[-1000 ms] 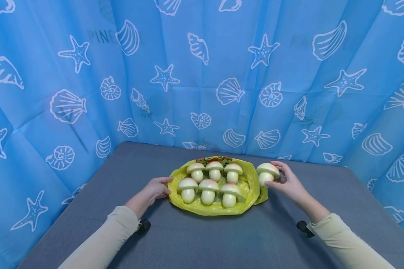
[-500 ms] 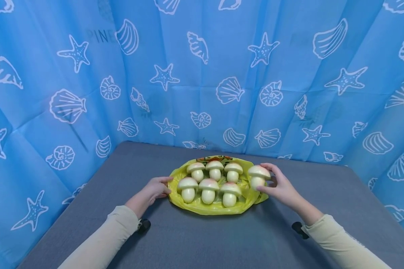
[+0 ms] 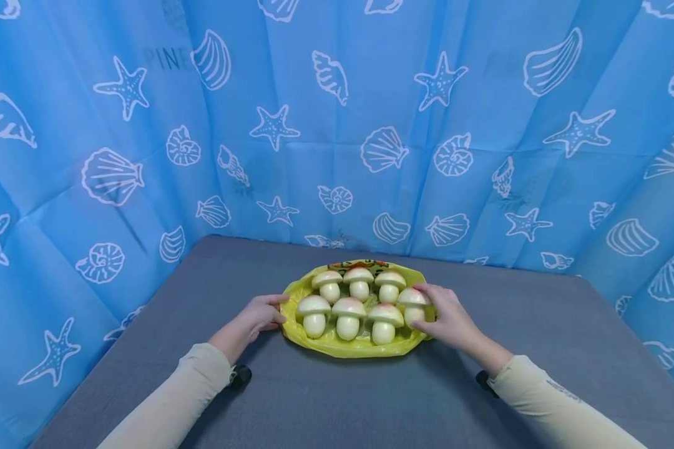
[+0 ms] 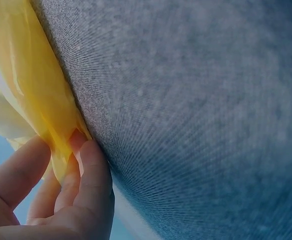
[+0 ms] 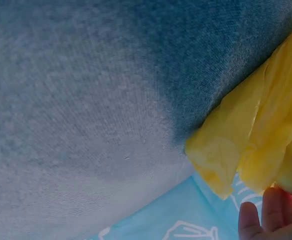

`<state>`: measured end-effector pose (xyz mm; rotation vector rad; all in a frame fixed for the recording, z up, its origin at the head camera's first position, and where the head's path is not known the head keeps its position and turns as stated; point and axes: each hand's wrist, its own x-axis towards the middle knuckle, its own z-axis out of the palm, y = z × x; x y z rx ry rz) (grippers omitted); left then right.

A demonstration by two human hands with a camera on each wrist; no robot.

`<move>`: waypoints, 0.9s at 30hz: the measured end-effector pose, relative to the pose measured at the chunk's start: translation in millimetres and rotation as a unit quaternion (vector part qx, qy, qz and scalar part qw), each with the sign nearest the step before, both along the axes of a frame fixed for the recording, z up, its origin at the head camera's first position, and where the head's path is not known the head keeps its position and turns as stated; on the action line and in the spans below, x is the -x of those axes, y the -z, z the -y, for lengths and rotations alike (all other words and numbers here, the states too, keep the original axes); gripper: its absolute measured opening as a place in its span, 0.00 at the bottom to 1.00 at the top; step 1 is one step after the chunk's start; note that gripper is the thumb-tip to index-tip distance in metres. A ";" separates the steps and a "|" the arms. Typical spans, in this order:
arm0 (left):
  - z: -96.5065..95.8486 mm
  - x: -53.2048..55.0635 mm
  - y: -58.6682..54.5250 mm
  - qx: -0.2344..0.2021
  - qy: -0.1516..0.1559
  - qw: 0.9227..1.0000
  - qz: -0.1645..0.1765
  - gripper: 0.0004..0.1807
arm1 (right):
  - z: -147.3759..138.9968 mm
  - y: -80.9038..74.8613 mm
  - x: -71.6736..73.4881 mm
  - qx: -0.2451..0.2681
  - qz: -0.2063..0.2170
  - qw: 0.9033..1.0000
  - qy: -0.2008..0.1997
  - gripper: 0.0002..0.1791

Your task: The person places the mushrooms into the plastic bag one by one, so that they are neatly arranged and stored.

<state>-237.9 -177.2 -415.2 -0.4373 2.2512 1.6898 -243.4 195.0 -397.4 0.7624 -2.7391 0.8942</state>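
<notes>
A yellow plastic bag [image 3: 345, 352] lies spread on the table in the head view, its rim opened into an oval. Several pale mushrooms [image 3: 348, 308] with rounded caps, apparently imitation ones, stand inside in two rows. At the bag's left end, my left hand [image 3: 256, 319] pinches the edge; in the left wrist view the thumb and fingers [image 4: 93, 170] take the yellow film between them. My right hand [image 3: 452, 321] grips another mushroom [image 3: 413, 297] by cap and stem, inside the bag's right end. Only the right fingertips [image 5: 272, 210] show in the right wrist view, under a mushroom's pale surface.
The bag rests on a grey cloth-covered table [image 3: 342, 405]. Behind and on both sides hangs a blue curtain [image 3: 326, 174] with white shells and starfish. A dark wrist device [image 3: 239, 377] sits at the left cuff, another [image 3: 485, 383] at the right.
My right hand has carried its mushroom leftward and down, from beyond the bag's right edge to beside the others inside. The left hand keeps its place on the bag.
</notes>
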 end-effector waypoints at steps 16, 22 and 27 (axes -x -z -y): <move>2.7 -4.6 0.0 -0.003 0.008 1.000 -0.017 0.32 | 8.6 5.4 -2.1 -0.074 0.048 0.995 0.051 0.42; 2.4 -7.1 1.7 -0.010 -0.002 0.999 -0.040 0.30 | 1.8 1.1 -4.7 -0.045 0.056 0.997 0.042 0.41; 7.4 -13.3 -0.8 -0.006 -0.019 0.998 -0.067 0.29 | -11.8 -10.1 -10.2 -0.018 0.060 0.998 0.026 0.37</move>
